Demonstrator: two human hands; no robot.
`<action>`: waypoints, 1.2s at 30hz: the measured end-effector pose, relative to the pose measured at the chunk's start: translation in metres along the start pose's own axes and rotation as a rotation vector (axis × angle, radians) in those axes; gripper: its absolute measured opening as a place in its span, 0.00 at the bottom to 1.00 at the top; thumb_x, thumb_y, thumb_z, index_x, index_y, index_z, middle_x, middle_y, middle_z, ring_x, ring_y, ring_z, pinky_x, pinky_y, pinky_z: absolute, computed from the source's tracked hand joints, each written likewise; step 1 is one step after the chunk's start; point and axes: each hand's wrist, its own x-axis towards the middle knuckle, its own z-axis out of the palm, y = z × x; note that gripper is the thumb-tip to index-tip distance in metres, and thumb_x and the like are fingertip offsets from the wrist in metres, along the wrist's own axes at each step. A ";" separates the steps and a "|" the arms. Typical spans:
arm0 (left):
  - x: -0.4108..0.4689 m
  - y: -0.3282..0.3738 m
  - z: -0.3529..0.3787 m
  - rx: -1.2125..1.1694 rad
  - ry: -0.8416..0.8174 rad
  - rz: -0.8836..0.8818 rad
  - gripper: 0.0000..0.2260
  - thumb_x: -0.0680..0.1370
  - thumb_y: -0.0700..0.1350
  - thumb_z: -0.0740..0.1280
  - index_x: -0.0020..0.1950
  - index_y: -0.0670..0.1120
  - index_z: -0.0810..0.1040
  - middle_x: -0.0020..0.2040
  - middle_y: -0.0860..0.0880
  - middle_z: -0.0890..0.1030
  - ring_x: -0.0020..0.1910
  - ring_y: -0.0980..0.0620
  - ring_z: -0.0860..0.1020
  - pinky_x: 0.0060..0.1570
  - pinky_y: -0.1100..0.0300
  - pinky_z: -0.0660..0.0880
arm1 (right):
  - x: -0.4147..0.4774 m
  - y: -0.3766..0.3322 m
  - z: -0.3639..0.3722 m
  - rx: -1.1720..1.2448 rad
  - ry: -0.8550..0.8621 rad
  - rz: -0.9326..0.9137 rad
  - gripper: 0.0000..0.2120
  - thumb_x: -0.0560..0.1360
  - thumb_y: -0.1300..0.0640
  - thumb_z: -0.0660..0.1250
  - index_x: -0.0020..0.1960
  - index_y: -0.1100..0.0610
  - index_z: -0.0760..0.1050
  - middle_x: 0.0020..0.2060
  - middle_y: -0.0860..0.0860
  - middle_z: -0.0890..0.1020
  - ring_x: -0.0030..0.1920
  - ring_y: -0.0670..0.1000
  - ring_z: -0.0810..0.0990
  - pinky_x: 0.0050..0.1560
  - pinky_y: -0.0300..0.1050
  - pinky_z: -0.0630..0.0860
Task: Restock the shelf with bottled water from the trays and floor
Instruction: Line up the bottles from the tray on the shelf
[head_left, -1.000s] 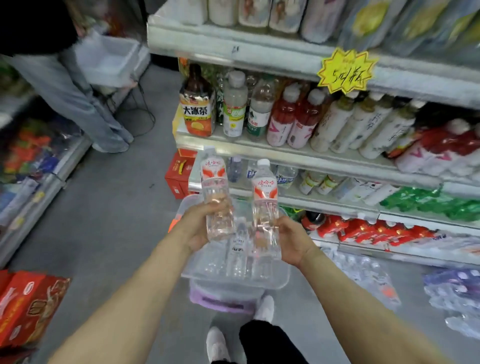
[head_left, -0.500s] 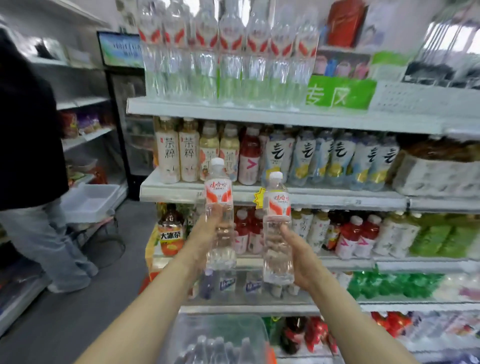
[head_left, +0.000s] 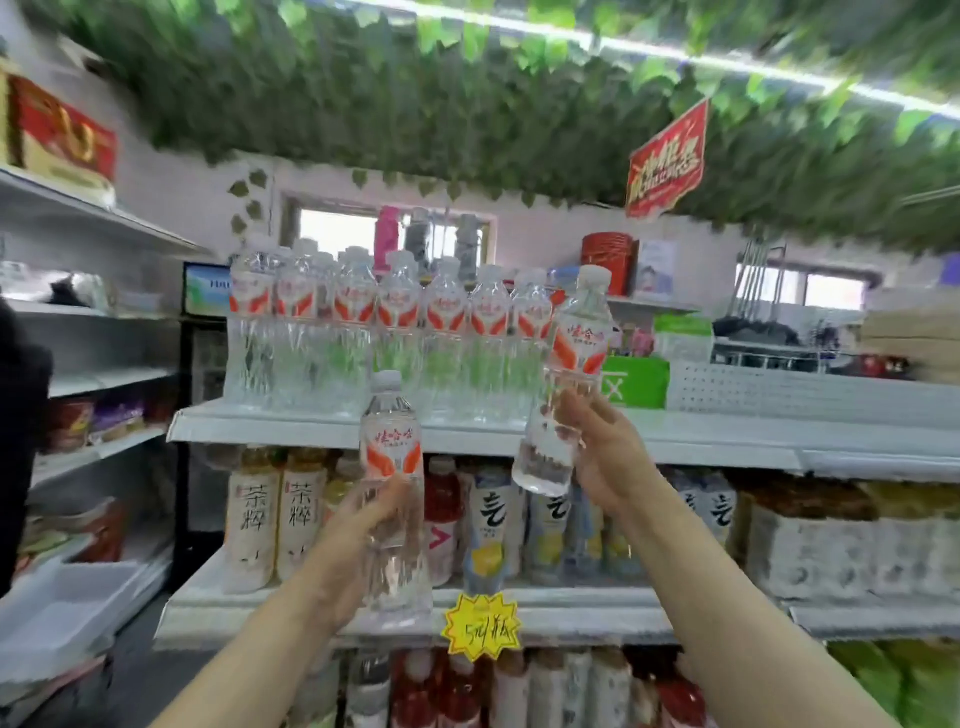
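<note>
Overhead, I had the right hand (head_left: 608, 452) wrapped round the lower half of a water bottle (head_left: 579, 332), tilted with its cap leaning right, beside the row of water bottles (head_left: 363, 322) standing on the top shelf (head_left: 291, 428). Lower down, the left hand (head_left: 353, 540) gripped a second bottle (head_left: 392, 457) upright in front of the tea drinks (head_left: 275, 519). The hands were well apart.

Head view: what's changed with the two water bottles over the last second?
Both hands lifted their bottles from above the floor tray up to shelf height. The right hand now holds the right bottle higher, tilted, beside the right end of the water row on the top shelf; the left hand holds the left bottle lower and upright. Unchanged: each grip, nothing released.
</note>
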 end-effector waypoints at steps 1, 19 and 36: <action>0.006 0.004 0.003 -0.010 0.004 0.013 0.28 0.69 0.58 0.76 0.64 0.46 0.77 0.56 0.42 0.84 0.59 0.37 0.80 0.65 0.37 0.71 | 0.019 -0.005 0.004 -0.033 0.019 -0.015 0.06 0.80 0.61 0.67 0.55 0.56 0.79 0.37 0.43 0.85 0.39 0.42 0.81 0.45 0.39 0.75; 0.047 0.022 0.027 -0.016 0.006 0.119 0.36 0.59 0.63 0.80 0.60 0.46 0.80 0.51 0.43 0.86 0.54 0.41 0.83 0.53 0.46 0.76 | 0.141 0.072 0.040 -0.292 0.237 -0.101 0.32 0.68 0.48 0.81 0.67 0.56 0.73 0.59 0.50 0.80 0.60 0.50 0.79 0.65 0.48 0.76; 0.064 0.004 0.033 -0.015 0.039 0.097 0.23 0.70 0.53 0.73 0.62 0.44 0.80 0.52 0.42 0.85 0.52 0.42 0.81 0.52 0.44 0.77 | 0.100 0.093 0.023 -0.628 0.251 -0.111 0.30 0.74 0.47 0.77 0.71 0.55 0.73 0.63 0.48 0.79 0.62 0.48 0.77 0.60 0.38 0.70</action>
